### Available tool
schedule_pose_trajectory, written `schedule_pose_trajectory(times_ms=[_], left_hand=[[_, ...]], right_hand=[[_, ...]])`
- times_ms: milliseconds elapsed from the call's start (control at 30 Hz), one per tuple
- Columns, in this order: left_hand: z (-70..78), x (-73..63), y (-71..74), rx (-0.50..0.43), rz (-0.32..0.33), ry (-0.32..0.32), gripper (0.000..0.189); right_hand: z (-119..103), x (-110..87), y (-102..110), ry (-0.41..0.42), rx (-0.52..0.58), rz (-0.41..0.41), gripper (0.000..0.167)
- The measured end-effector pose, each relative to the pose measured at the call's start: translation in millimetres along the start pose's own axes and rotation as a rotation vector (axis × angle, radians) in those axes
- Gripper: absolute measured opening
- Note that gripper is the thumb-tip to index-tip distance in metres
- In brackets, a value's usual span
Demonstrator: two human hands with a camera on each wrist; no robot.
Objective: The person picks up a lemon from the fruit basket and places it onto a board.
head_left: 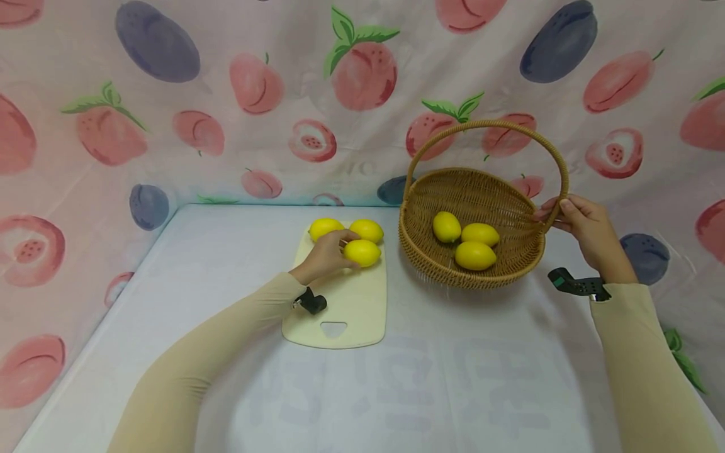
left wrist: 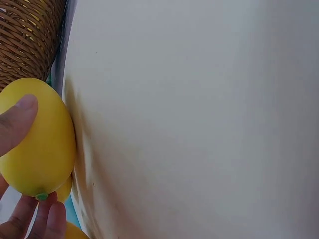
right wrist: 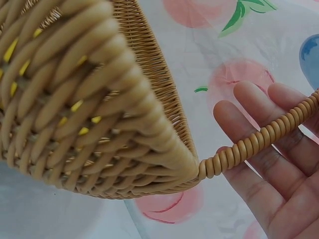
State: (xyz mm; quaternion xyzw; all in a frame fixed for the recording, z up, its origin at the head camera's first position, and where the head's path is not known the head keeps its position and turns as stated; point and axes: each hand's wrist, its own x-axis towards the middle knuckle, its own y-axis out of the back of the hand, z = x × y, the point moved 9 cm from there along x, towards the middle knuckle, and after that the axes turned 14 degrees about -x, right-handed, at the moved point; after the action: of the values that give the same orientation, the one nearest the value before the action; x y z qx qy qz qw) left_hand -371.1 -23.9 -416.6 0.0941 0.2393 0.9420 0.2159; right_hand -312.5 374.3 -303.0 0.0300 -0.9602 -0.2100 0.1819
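On the cutting board (head_left: 340,302), my left hand (head_left: 331,253) holds a lemon (head_left: 364,253). The left wrist view has the thumb across this lemon (left wrist: 42,144), with fingers at its green-tipped end. Two more lemons lie at the board's far end, one left (head_left: 325,228) and one right (head_left: 367,230). A wicker basket (head_left: 413,255) stands to the right with three lemons (head_left: 476,256) inside. My right hand (head_left: 591,229) holds the right side of its arched handle (head_left: 557,157), thumb in front. In the right wrist view the handle (right wrist: 249,149) crosses fairly straight fingers.
A white cloth (head_left: 340,402) covers the table, and the cream board lies flat on it, handle slot towards me. Behind and at the sides hangs a fruit-printed cloth (head_left: 226,163). The basket's tall handle arches over its opening.
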Motion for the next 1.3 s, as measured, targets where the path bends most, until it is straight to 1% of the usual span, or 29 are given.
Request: schedule_pose_trajectory(times_ms=[133,333,533,733,900,1100,1233,1300], left_hand=[[0.9,-0.2,0.4,-0.002,-0.003,-0.011,0.058],[-1.6,0.2,2.5,-0.024,-0.023,0.013,0.059],[-1.3,1.3,4.6,-0.029,-0.054,0.012,0.061],[2.9,3.1,11.7,-0.032,-0.073,0.011,0.062],[11.1,7.7,20.2,-0.034,-0.137,0.025,0.062],[28.9,14.3,27.1,-0.145,-0.221,0.035,0.061],[43.8,18.2,25.2,-0.205,-0.296,0.035,0.059],[53.8,20.1,22.6,-0.234,-0.335,0.022,0.058]], right_hand=[[0.3,-0.5,0.0,-0.006,-0.017,0.005,0.034],[1.2,-0.1,0.1,-0.006,-0.008,0.001,0.033],[0.6,0.9,0.7,-0.004,-0.008,-0.002,0.034],[0.9,0.3,0.9,-0.025,-0.034,0.001,0.037],[0.9,0.3,1.0,-0.029,-0.047,0.003,0.038],[1.7,0.5,1.3,-0.033,-0.033,0.003,0.036],[2.8,0.0,1.6,-0.038,-0.040,0.005,0.035],[3.6,-0.4,1.7,-0.040,-0.039,0.006,0.034]])
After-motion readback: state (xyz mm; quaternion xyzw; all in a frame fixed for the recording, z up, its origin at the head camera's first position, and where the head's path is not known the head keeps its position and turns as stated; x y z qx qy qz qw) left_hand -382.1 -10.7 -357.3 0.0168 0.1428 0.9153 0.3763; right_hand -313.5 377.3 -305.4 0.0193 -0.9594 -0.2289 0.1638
